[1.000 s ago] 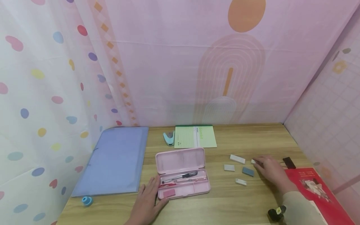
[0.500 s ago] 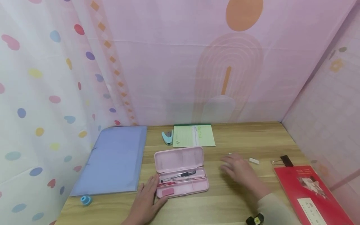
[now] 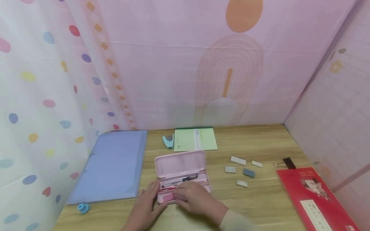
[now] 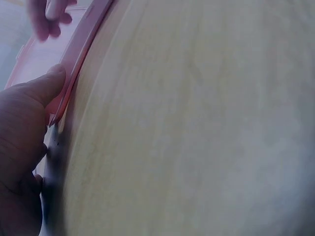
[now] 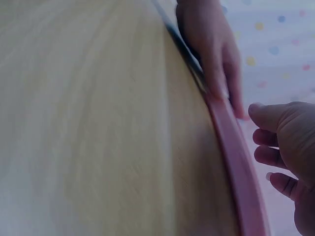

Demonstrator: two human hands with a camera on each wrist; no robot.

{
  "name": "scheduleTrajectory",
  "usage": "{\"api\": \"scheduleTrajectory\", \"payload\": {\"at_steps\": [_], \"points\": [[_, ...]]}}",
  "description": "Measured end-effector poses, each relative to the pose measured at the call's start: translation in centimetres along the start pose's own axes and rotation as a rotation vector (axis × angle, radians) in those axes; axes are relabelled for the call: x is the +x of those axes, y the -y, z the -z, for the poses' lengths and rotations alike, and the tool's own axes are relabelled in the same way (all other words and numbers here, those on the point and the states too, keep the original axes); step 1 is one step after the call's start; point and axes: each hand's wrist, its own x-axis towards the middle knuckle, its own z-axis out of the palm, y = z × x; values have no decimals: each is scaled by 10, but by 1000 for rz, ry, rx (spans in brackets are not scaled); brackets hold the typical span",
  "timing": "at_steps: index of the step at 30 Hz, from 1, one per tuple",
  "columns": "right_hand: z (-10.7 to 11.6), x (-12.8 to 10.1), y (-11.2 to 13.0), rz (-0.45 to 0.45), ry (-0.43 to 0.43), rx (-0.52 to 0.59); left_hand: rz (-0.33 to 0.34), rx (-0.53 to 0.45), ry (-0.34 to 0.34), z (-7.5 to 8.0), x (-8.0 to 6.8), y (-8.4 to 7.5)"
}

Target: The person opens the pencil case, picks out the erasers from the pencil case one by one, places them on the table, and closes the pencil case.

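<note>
An open pink pencil case (image 3: 180, 163) holds a black-capped pen (image 3: 188, 178), other pens and a pink eraser (image 3: 169, 197). My left hand (image 3: 145, 203) rests against the case's left end, fingers extended along the side and thumb (image 4: 51, 83) on the front edge. Over the front compartment is my right hand (image 3: 193, 197), its fingertips beside the pink eraser in the head view. The right wrist view shows these fingers (image 5: 268, 137) loosely bent above the case, with nothing visible between them. Part of the case is hidden under the right hand.
Several erasers, including a blue one (image 3: 249, 173) and a long white one (image 3: 238, 160), lie right of the case. A red booklet (image 3: 318, 195) and black binder clip (image 3: 289, 162) are farther right. Behind are a notepad (image 3: 188, 141) and stapler (image 3: 168, 141); a blue folder (image 3: 110, 166) lies left.
My right hand has left the small white eraser among the others at the right and moved left to the pencil case. My left hand stays at the case's left end.
</note>
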Motion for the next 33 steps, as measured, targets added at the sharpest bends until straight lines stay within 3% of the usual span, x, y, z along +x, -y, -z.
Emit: {"api": "scheduleTrajectory", "payload": {"at_steps": [11,33], "points": [[-23,9,6,-12,75,-14,-3,-3,-14,-2,-1,2],[-27,17,7,-33,5,34,12,-28,-17,-5,0,3]]}}
